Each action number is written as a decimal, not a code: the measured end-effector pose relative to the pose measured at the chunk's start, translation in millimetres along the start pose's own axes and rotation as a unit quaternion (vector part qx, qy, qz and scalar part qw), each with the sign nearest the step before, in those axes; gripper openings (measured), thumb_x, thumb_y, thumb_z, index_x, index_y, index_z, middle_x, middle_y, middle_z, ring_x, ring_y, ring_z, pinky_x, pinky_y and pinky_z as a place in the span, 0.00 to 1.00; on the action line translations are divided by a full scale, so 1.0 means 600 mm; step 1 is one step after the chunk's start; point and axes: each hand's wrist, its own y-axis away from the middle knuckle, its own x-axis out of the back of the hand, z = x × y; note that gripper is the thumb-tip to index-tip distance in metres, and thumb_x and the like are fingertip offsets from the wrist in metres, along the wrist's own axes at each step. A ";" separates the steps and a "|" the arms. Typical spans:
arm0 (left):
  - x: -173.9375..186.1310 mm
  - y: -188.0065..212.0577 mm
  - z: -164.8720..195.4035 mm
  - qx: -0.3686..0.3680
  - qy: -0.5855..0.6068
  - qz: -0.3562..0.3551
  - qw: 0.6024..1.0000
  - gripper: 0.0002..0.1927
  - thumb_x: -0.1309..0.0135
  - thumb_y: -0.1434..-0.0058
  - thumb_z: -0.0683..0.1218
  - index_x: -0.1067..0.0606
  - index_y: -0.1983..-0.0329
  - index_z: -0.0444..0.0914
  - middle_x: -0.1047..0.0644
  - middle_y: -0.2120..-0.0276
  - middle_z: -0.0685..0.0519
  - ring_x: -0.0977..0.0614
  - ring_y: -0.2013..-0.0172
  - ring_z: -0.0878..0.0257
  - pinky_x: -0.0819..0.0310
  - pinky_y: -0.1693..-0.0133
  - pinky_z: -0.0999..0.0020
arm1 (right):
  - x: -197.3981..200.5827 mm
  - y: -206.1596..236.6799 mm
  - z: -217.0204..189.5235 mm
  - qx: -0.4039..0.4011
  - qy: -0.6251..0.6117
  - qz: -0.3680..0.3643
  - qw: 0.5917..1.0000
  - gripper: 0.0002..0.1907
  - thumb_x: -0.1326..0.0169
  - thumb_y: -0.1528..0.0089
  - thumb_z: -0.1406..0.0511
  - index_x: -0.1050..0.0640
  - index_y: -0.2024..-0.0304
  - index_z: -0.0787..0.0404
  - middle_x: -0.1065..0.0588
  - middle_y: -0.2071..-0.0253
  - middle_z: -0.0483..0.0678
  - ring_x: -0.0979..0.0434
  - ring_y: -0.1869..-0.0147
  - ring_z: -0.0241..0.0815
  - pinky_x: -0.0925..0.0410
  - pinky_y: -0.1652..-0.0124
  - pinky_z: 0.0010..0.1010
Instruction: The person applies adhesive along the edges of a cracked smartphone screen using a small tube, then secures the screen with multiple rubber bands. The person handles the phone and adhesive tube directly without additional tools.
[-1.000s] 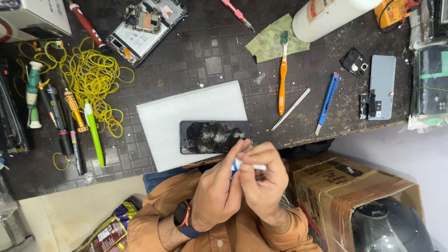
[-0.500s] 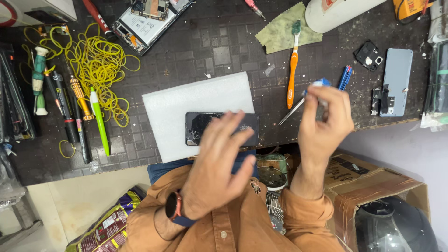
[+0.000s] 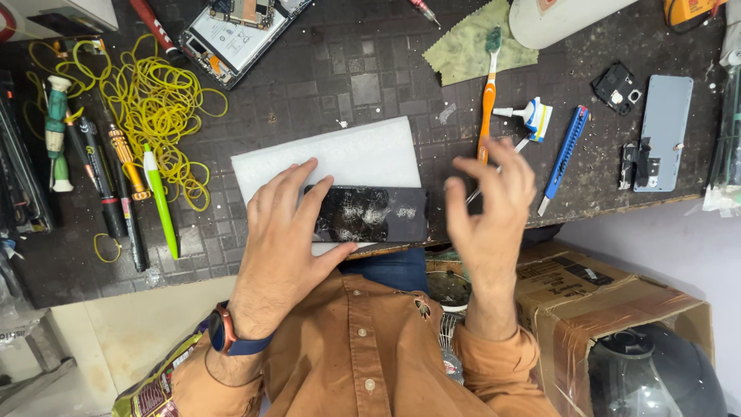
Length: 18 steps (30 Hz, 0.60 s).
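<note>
The workbench (image 3: pixel 370 85) was a dark, tiled, dusty surface crowded along its far and side edges. The left hand (image 3: pixel 282 243) lay flat with fingers spread, its fingertips resting on the left end of a cracked smartphone (image 3: pixel 370 214), not gripping it. The right hand (image 3: pixel 494 208) hovered just right of the phone, fingers loosely spread and blurred, holding nothing. The phone lay face up on a white foam pad (image 3: pixel 340 154) at the near edge of the bench, its long axis running left to right along that edge. Bare surface lay beyond the pad. To the right sat an orange toothbrush (image 3: pixel 486 100), pointing away, a small glue tube (image 3: pixel 529 116) and a blue utility knife (image 3: pixel 563 154); farther right lay a pale blue phone back cover (image 3: pixel 664 127). To the left were a green pen (image 3: pixel 160 201), a row of screwdrivers (image 3: pixel 100 177) and a tangle of yellow rubber bands (image 3: pixel 154 100). An opened phone (image 3: pixel 239 35) sat at the far edge.
</note>
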 end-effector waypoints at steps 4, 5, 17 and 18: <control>0.006 -0.012 -0.006 -0.002 0.009 -0.011 1.000 0.44 0.28 0.58 0.51 0.31 0.38 0.33 0.35 0.35 0.41 0.35 0.36 0.41 0.44 0.36 0.47 | 0.010 0.013 -0.034 0.062 -0.047 -0.112 0.991 0.30 0.33 0.47 0.58 0.24 0.43 0.59 0.34 0.36 0.53 0.42 0.30 0.61 0.49 0.33 0.49; 0.008 -0.013 -0.007 -0.001 0.012 -0.014 1.000 0.44 0.28 0.59 0.51 0.31 0.39 0.33 0.34 0.36 0.42 0.35 0.36 0.42 0.43 0.37 0.48 | 0.012 0.014 -0.040 0.063 -0.034 -0.142 0.987 0.34 0.32 0.49 0.57 0.26 0.42 0.59 0.35 0.36 0.53 0.43 0.31 0.60 0.50 0.35 0.50; 0.014 -0.020 0.001 0.001 0.016 -0.013 1.000 0.42 0.27 0.65 0.49 0.29 0.45 0.35 0.28 0.48 0.46 0.30 0.46 0.45 0.39 0.44 0.51 | 0.008 0.014 -0.048 0.024 -0.020 -0.238 0.971 0.42 0.30 0.53 0.55 0.29 0.39 0.56 0.35 0.39 0.51 0.43 0.35 0.56 0.50 0.38 0.49; 0.015 -0.020 0.003 0.008 0.023 -0.020 1.000 0.41 0.27 0.64 0.49 0.29 0.46 0.35 0.27 0.49 0.47 0.29 0.47 0.46 0.39 0.45 0.51 | 0.009 0.013 -0.049 0.016 -0.022 -0.239 0.971 0.41 0.29 0.53 0.55 0.29 0.39 0.56 0.35 0.40 0.52 0.43 0.35 0.56 0.50 0.38 0.49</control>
